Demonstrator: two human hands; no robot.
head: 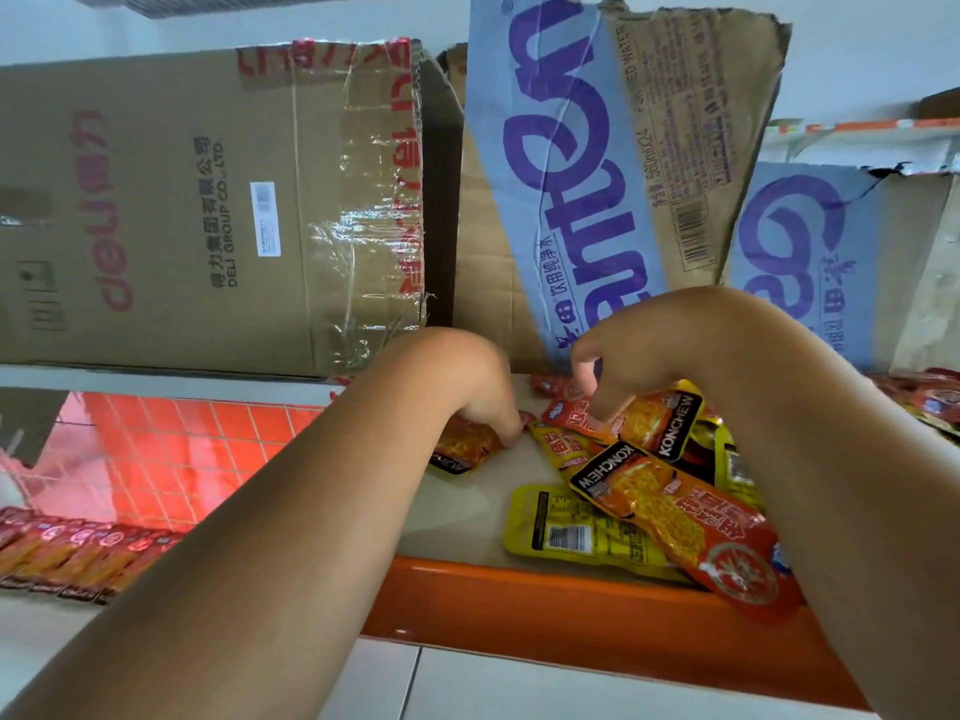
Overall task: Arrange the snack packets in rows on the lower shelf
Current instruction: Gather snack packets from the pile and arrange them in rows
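Observation:
Orange and yellow Konchew snack packets (pixel 670 517) lie in a loose heap on a beige shelf (pixel 457 517) with an orange front edge. My left hand (pixel 467 387) reaches down onto a single packet (pixel 462 449) left of the heap, its curled fingers on the packet's top edge. My right hand (pixel 628 356) hovers over the heap, thumb and fingers pinching the upper end of an orange packet (pixel 649 418). A neat row of packets (pixel 72 558) stands on the lower surface at the far left.
A large Deli cardboard box (pixel 208 210) and torn blue-printed water cartons (pixel 587 163) stand behind the shelf. Orange floor tiles (pixel 197 449) show through at the left. More packets (pixel 930 397) lie at the right edge.

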